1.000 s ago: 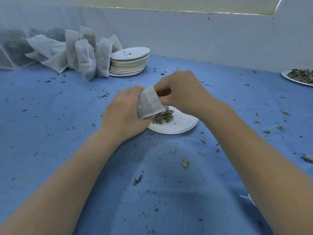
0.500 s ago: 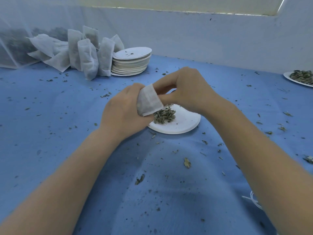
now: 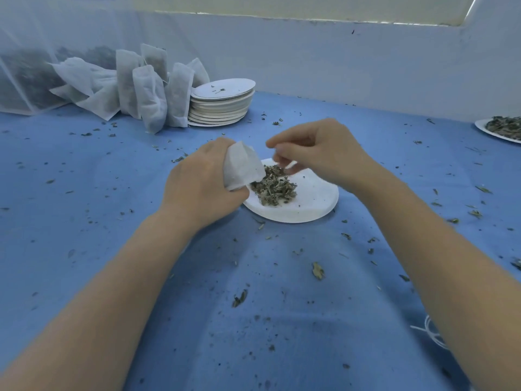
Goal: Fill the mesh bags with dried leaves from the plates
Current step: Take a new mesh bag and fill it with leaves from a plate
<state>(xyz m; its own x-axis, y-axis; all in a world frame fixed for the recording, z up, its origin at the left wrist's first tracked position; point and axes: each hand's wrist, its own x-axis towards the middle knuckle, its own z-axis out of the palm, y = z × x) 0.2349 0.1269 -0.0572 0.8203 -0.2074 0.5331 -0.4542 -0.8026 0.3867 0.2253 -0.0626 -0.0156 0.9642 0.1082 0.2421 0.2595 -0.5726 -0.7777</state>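
Now the right hand [image 3: 318,153] has come away from the mouth of the bag, where half a second ago its fingers were pressed up against the opening; it hovers over the pile with fingertips loosely curled and blurred, and whether it carries a pinch of leaves I cannot tell. That suggests one pinch has just gone in and the hand is heading down for the next, so the filling of this bag is mid-way rather than finished. Across the blue surface [image 3: 84,221], scattered with crumbs of leaf, the larger fixtures sit at the back left: a cluster of filled bags [image 3: 149,105] leaning against one another, and just beside them a stack of empty plates [image 3: 222,103], which hints that several rounds are already done. At the far right edge another plate of leaves [image 3: 499,128] waits, well apart. The plate [image 3: 310,204] in use lies in the middle, under both hands, with the leaves [image 3: 273,187] heaped on its left half. The left hand [image 3: 197,187] grips the bag [image 3: 242,167] around its lower part, holding it over the plate's left rim. Its long axis runs tilted, low left to high right, and the open mouth points up and toward the right hand.
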